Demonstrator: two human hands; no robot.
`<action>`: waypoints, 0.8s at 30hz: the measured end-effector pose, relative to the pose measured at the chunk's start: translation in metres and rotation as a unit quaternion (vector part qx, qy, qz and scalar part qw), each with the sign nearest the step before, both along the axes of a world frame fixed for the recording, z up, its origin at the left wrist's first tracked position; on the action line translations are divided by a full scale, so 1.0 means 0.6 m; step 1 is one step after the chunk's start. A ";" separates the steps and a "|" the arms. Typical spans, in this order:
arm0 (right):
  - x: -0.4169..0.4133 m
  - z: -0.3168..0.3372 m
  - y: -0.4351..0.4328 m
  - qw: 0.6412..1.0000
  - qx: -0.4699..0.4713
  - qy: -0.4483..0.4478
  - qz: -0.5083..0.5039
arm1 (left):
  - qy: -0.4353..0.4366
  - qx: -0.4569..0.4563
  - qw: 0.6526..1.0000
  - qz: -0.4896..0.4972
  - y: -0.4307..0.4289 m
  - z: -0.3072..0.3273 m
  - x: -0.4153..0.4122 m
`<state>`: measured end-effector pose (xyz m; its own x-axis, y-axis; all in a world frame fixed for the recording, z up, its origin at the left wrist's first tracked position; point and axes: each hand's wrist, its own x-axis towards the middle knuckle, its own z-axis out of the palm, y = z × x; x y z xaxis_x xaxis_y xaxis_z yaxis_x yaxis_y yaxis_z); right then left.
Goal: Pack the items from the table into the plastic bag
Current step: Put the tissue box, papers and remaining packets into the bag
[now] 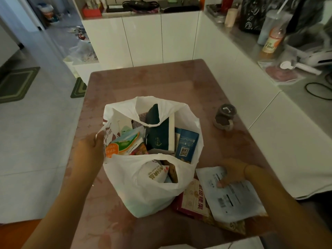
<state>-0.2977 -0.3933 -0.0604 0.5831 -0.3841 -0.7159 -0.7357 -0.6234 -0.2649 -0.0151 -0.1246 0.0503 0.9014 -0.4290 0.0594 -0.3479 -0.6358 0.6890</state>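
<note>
Nearest you, at the table's (143, 79) front right, a snack pack (193, 196) lies flat with a white pouch (231, 196) resting across it. Your right hand (231, 174) holds that pouch by its far edge, thumb on top and the fingers hidden beneath. Just left of both stands the bag (143, 191), upright and open in the middle of the table, touching the snack pack's corner. Your left hand (91, 150) grips the bag's left rim, fingers curled over the plastic. Inside you can see a salt packet (156, 172) at the near side, an orange-and-green pack (122, 145) on the left, a dark tissue pack (159, 135) in the centre and a blue box (186, 146) to its right. Beyond the bag to the right, a jar (224, 116) sits alone on the table. Farther back are white cabinets (143, 38), and a bottle (271, 42) stands on the counter (251, 49) at right.
</note>
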 end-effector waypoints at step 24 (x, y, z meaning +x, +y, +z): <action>0.168 0.305 0.087 0.681 -0.063 -0.666 -0.297 | -0.003 0.030 0.999 0.010 0.004 -0.007 0.013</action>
